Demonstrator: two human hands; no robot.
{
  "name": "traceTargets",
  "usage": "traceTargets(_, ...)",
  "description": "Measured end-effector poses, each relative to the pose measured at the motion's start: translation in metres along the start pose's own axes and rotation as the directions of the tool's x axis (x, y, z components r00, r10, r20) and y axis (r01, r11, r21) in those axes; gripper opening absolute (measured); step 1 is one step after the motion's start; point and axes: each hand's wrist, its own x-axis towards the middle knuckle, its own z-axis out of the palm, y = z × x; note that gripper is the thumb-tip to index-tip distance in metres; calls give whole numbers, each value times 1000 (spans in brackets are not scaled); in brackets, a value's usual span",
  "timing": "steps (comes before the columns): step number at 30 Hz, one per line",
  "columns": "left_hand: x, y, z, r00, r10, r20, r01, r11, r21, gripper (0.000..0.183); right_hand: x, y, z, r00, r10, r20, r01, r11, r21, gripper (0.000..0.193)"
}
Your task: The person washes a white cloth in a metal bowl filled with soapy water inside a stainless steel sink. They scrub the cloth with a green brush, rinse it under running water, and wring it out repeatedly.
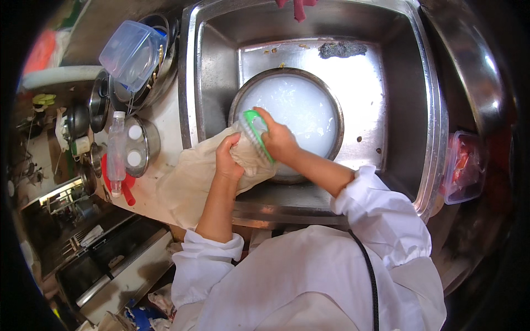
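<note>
My right hand [280,142] is closed on a green scrub brush [256,126] with pale bristles. The bristles face left, against a bunched cream cloth [193,165]. Gripped in my left hand [227,160], the cloth drapes over the sink's left front edge and onto the counter. Just beyond both hands, a round metal basin [338,118] full of cloudy white, sudsy water stands in the steel sink [411,127]. The cloth partly covers the basin's near left rim.
Left of the sink are a clear plastic container [130,52] on stacked pans, a plastic bottle [117,154], a metal pot [152,146] and a red object [127,190]. A dark scouring pad [342,50] lies at the sink's back. A clear tub [464,171] stands right.
</note>
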Motion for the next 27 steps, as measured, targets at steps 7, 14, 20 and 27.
traceTargets(7, 0, -5, 17, 995, 25, -97, -17, 996, 82, 23, 7, 46, -35, 947, 279, 158, -320, 813, 486, 46)
traceTargets(14, 11, -55, 61, 967, 225, 117, -244, 950, 193, 33, -14, 21, -37, 854, 54, 518, -494, 396, 774, 43)
traceTargets(20, -47, -21, 33, 619, 483, 619, -595, -227, 771, 78, -4, 15, -48, 916, 234, 327, -402, 507, 763, 32)
traceTargets(27, -113, 28, -64, 877, 391, 280, 32, -628, 777, 77, 13, 45, -87, 879, 441, 179, -315, 257, 914, 33)
